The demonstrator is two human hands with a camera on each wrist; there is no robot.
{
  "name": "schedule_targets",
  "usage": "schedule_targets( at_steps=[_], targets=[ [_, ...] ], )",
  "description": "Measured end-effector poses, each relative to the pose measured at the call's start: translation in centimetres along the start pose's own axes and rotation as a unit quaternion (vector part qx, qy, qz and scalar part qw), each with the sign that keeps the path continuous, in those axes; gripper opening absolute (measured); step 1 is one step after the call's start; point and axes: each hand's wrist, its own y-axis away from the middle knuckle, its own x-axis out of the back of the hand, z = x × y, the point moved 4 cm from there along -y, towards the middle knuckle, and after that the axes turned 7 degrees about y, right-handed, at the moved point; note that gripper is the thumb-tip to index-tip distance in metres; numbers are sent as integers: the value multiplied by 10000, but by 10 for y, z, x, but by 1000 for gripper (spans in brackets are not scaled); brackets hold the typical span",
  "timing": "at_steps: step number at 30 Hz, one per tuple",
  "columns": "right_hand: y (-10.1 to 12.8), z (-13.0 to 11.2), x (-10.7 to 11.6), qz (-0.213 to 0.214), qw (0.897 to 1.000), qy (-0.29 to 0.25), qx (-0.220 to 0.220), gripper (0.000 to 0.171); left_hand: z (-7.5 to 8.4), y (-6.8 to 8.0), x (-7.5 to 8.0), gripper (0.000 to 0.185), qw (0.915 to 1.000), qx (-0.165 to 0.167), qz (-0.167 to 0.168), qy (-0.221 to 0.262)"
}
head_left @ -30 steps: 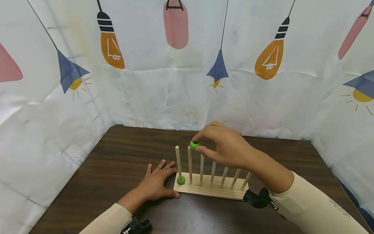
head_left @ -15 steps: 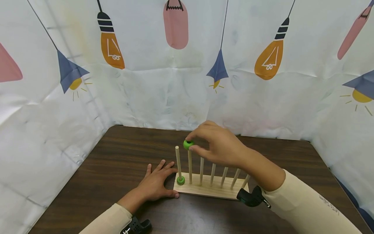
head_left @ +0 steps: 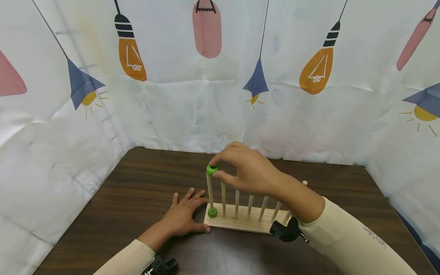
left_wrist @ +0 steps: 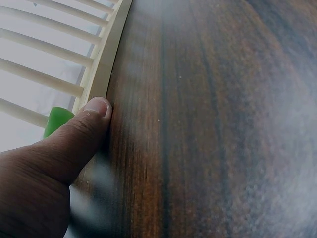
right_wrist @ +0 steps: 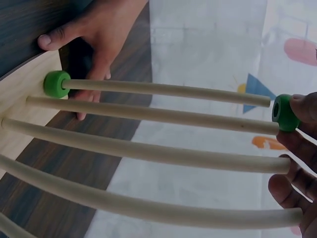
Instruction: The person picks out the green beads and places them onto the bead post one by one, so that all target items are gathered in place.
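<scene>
A wooden base (head_left: 240, 224) carries a row of several upright pegs. My right hand (head_left: 215, 172) pinches a green bead (head_left: 212, 170) at the tip of the leftmost peg (head_left: 209, 189); I cannot tell whether the bead is on the peg. A second green bead (head_left: 212, 212) sits at that peg's foot. My left hand (head_left: 183, 215) lies flat on the table, its thumb (left_wrist: 94, 111) pressed against the base's left end (left_wrist: 106, 64). The right wrist view shows the held bead (right_wrist: 285, 112) by the peg tips and the lower bead (right_wrist: 56, 84) against the base.
The dark wooden table (head_left: 144, 179) is enclosed at the back and both sides by a white sheet printed with bulbs (head_left: 220, 95). Black wrist mounts show at my right (head_left: 288, 232) and left (head_left: 160, 265) sleeves. Bare tabletop lies left and behind the peg rack.
My right hand has carried the green bead leftward along the peg tops, from near the third peg to the leftmost one. The left hand has stayed put.
</scene>
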Motion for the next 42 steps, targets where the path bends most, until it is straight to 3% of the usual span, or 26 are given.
schedule_targets(
  at_steps=[14, 22, 29, 42],
  targets=[
    [-8, -4, -8, -126, 9999, 15, 14, 20, 1, 1, 1, 85, 10000, 19, -15, 28],
    [-6, 0, -8, -535, 9980, 99, -333, 24, 2, 0, 1, 86, 10000, 13, -17, -11],
    [11, 10, 6, -417, 9968, 184, -664, 25, 3, 1, 1, 84, 10000, 4, 22, 16],
    [63, 46, 36, -95, 9924, 419, -1154, 20, 2, 1, 0, 84, 10000, -28, 87, -3]
  ],
)
